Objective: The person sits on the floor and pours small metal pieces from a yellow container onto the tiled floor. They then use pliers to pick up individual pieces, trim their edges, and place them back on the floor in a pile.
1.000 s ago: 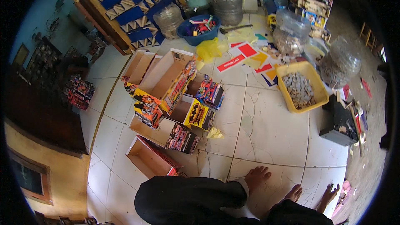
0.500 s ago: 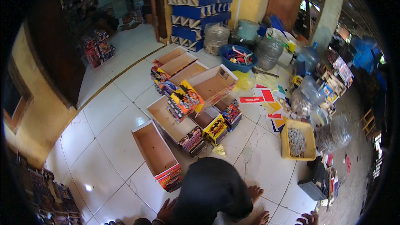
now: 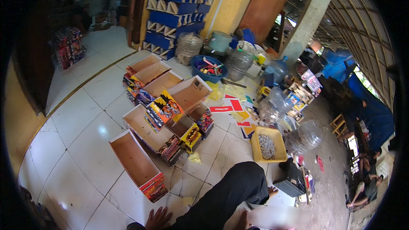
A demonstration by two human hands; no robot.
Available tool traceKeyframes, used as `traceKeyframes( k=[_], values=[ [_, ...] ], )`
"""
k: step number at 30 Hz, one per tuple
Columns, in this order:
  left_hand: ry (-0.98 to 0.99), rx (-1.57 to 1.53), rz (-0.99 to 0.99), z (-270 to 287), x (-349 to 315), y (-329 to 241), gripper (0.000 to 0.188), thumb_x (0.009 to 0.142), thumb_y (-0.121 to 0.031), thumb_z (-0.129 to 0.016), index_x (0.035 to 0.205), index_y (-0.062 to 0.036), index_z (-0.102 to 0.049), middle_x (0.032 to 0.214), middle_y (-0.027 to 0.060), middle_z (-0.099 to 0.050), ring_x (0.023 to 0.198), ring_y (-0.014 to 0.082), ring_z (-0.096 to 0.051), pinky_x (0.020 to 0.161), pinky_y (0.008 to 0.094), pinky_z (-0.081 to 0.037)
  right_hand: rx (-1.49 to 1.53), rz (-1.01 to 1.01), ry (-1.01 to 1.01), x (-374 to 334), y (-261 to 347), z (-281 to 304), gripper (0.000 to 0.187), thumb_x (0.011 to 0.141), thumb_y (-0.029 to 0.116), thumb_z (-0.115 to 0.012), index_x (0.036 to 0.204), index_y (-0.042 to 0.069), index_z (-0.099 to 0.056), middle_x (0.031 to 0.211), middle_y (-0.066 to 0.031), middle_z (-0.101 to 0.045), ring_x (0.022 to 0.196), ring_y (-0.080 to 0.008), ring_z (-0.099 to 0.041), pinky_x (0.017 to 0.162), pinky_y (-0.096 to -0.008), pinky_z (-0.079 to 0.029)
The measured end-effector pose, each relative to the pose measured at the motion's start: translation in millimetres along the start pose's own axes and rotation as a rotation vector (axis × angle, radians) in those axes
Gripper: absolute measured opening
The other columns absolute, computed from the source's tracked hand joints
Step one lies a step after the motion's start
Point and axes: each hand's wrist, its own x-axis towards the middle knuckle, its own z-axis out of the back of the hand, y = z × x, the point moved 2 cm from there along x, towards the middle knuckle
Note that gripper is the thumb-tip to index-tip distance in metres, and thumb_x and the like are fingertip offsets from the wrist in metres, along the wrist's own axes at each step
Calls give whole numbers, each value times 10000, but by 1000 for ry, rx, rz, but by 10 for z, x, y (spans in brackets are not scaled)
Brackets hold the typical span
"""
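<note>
The person's left hand (image 3: 158,218) is at the near edge of the scene, bare, its fingers spread wide, just beside a leg in dark cloth (image 3: 219,198); whether the palm presses on the floor cannot be told. The right hand is out of view, so its state cannot be told.

Nearest to the left hand, slightly farther off and to the left, lies the open box (image 3: 135,159): a long rectangle with smooth brown inner faces, thin pale rims and a red printed end facing near. Just beyond it is a cluster of at least 6 similar boxes (image 3: 164,108), set at close angles; 1 with a yellow-and-orange end sits higher, overlapping its neighbours. A crumpled yellow scrap (image 3: 194,157) lies right of them.

Farther right stands a rounded-corner yellow tub (image 3: 256,149) of small, pale, chunky pieces (image 3: 266,147), with flat red and white sheets (image 3: 221,109) beyond it and a black box (image 3: 291,181) on its near side. At the far side are a round blue basin (image 3: 208,76) and a stack of blue and cream pieces (image 3: 170,8).

The glossy floor tiles (image 3: 85,153) form a broad stretch left of the boxes, bounded by a dark curved strip (image 3: 91,79); a narrower, cracked stretch runs between the cluster and the tub. At right, the tiles give way to rough grey ground (image 3: 328,187).
</note>
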Motion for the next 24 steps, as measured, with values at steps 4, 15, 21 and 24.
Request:
traceKeyframes(
  k=[4, 15, 21, 24],
  values=[
    [-165, 161, -28, -140, -6, -13, 529, 1045, -393, -498, 1559, -297, -416, 1620, 87, -390, 1488, 308, -376, 1127, 634, -365, 97, -23, 81, -48, -164, -60, 778, 942, 564, -616, 1438, -15, -463, 1414, -201, -556, 1331, -361, -513, 1079, -485, -388],
    [-151, 121, -32, -286, -22, 59, 574, 1022, -387, -569, 1558, -255, -413, 1658, 72, -347, 1507, 294, -364, 1170, 596, -317, 326, 3, 937, -373, 123, 45, 834, 947, 617, -572, 1425, -60, -479, 1465, -234, -535, 1426, -406, -455, 1202, -541, -315],
    [-90, 411, -53, -436, -91, 156, 536, 1058, -254, -484, 1554, -67, -401, 1666, 86, -327, 1545, 253, -297, 1242, 569, -235, 190, 52, 740, 217, 284, 108, 854, 919, 631, -617, 1427, -43, -487, 1422, -240, -569, 1345, -380, -553, 1183, -510, -368],
    [-133, 309, -65, -387, -76, 222, 429, 1074, -252, -462, 1423, -20, -557, 1504, 181, -524, 1441, 281, -464, 1156, 521, -374, 23, 122, 481, 472, 411, 739, 690, 990, 511, -610, 1437, -4, -500, 1384, -218, -602, 1303, -358, -592, 1136, -466, -440]
  ],
)
